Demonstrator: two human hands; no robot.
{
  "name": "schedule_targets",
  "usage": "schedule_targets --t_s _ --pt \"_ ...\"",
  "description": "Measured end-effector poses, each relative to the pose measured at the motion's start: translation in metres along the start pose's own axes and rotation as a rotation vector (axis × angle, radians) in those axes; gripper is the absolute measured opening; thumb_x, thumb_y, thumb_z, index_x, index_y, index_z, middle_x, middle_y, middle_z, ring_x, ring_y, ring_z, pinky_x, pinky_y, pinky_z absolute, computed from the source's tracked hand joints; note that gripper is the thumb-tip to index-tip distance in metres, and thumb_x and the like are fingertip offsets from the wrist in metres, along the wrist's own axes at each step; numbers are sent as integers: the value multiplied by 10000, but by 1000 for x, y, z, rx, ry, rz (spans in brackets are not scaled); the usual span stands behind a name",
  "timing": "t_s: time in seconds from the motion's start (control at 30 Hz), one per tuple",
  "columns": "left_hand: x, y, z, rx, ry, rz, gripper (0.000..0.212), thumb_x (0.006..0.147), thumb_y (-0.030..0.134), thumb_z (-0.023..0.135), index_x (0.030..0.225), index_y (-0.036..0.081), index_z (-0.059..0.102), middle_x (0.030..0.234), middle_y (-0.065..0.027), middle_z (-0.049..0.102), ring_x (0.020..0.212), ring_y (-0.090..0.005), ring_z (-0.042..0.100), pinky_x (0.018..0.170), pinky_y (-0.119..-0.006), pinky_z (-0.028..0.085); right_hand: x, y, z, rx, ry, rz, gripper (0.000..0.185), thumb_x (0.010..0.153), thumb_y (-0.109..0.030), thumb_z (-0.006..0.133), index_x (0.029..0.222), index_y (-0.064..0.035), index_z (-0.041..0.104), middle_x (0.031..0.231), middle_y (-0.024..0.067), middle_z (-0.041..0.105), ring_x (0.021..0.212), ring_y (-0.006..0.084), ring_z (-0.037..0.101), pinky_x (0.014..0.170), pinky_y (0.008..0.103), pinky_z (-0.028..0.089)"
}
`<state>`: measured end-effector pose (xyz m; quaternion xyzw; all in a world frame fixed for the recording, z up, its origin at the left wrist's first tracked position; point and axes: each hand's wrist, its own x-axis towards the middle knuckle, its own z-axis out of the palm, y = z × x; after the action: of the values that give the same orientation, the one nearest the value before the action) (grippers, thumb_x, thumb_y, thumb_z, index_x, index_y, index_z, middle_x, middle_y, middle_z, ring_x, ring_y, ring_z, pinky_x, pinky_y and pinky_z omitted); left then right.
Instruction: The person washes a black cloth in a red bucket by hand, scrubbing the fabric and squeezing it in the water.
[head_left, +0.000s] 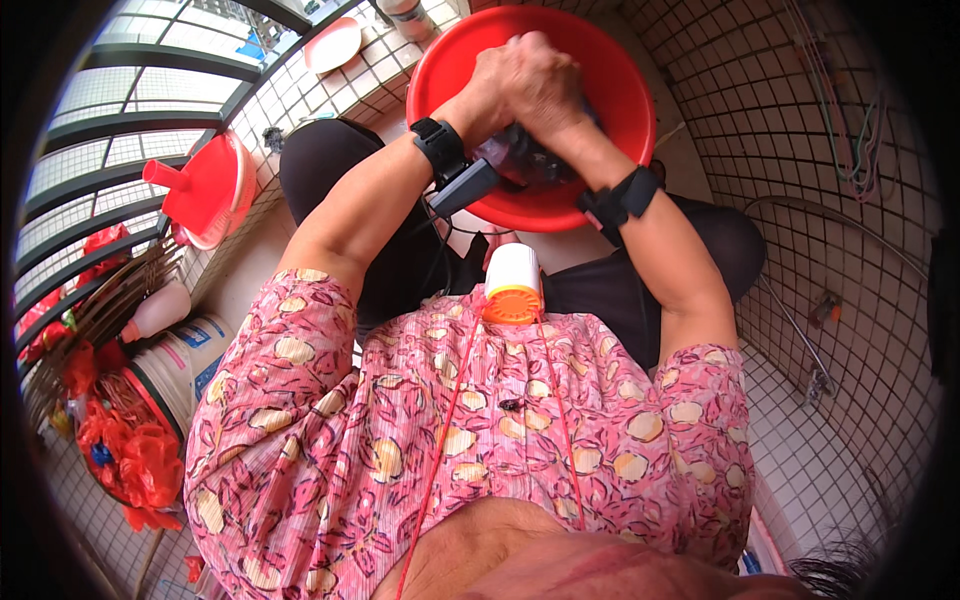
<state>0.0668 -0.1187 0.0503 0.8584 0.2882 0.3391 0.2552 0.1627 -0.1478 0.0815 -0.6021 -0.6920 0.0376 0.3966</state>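
My left hand (491, 82) and my right hand (544, 90) are pressed together over a large red plastic basin (641, 112), in its upper middle. The fingers overlap and are blurred, so what lies between the palms is hidden. Under the wrists, dark purplish wet-looking cloth (529, 157) lies in the basin. Each wrist wears a black strap; a grey device (465, 187) is fixed at the left one. A white and orange round device (512, 285) hangs on a red cord before my chest.
Dark railings (150, 120) run along the left, beside a red dustpan-like scoop (202, 191) in a basket. A white bucket (180, 360) and red plastic bags (135, 457) lie lower left. A dish (334, 45) rests on the tiled ledge. A hose (832, 206) runs along the right wall.
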Motion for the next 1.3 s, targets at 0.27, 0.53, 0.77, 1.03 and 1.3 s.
schedule_targets --t_s 0.27,0.53,0.77,1.03,1.3 --pt "0 -20 13 74 63 256 298 534 67 551 829 21 542 774 -177 543 795 -368 513 651 -386 429 17 45 13 -318 -113 31 211 786 -227 468 700 -41 516 628 178 570 566 350 569 498 430 462" --pt "3 15 0 -302 -66 -44 233 665 145 507 883 78 552 851 -136 584 763 -288 552 669 -330 451 18 33 3 -93 28 154 234 811 -258 436 723 -47 488 639 203 565 621 381 564 540 451 463" --pt "19 46 -32 -1703 47 -1012 219 825 243 437 778 82 579 727 -46 604 618 -149 550 631 -288 464 8 102 13 989 -53 899 356 803 -370 536 800 -23 614 750 85 625 683 170 583 632 303 450" --pt "-13 -97 34 -299 163 -449 177 793 236 473 792 93 578 660 -108 583 646 -196 582 602 -326 463 29 57 -26 1047 -326 606 320 782 -341 579 849 -30 617 781 90 630 700 201 600 639 298 475" --pt "8 -31 32 -152 -295 -326 294 801 112 491 1080 59 418 1040 -75 473 970 -194 459 808 -313 370 7 67 7 -425 -29 -199 174 760 -186 499 658 -48 522 644 140 530 593 319 554 466 392 451"
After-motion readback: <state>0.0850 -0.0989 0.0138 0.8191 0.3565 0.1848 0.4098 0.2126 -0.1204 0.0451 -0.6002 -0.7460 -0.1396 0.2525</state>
